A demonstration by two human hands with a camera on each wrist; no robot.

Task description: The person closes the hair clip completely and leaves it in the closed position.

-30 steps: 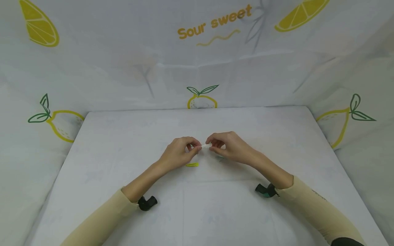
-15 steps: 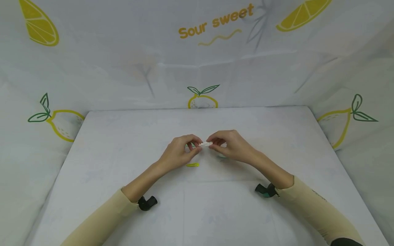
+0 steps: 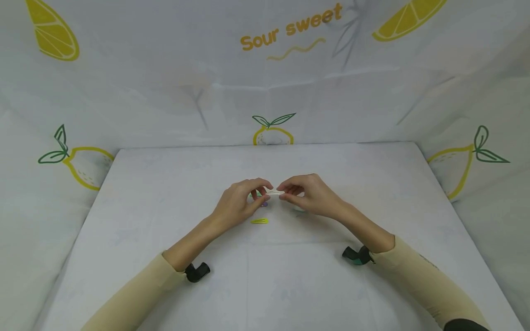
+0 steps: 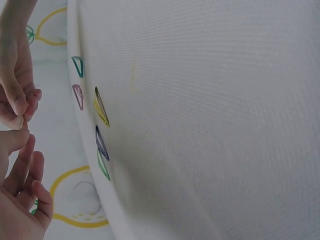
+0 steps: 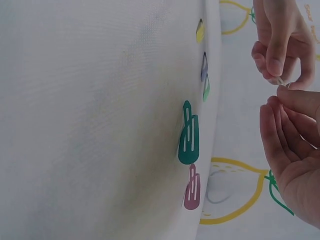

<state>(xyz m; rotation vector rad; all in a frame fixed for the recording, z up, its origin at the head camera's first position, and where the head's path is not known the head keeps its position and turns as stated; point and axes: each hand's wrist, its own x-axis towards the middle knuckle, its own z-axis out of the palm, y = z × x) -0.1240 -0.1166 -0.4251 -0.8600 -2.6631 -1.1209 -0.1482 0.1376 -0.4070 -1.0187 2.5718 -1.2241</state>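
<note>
A white hair clip point(image 3: 274, 193) spans two hands, raised above the table just beyond a yellow clip point(image 3: 260, 221). The left hand point(image 3: 238, 198) pinches one end, thumb and fingertips drawn together on it; the right hand point(image 3: 313, 196) pinches the other in the same way. Whether the clip is sprung or flat cannot be told. The step appears to be two-handed work on it, seemingly calling next for a steady grip at both ends. A purple clip point(image 5: 204, 73) and a green clip point(image 5: 206, 88) lie beyond the yellow clip; a teal clip point(image 5: 188, 156) and a pink clip point(image 5: 192, 204) lie to its right. All rest on a white-covered table point(image 3: 298, 285), before a pale backdrop point(image 3: 165, 101) printed with lemons.
</note>
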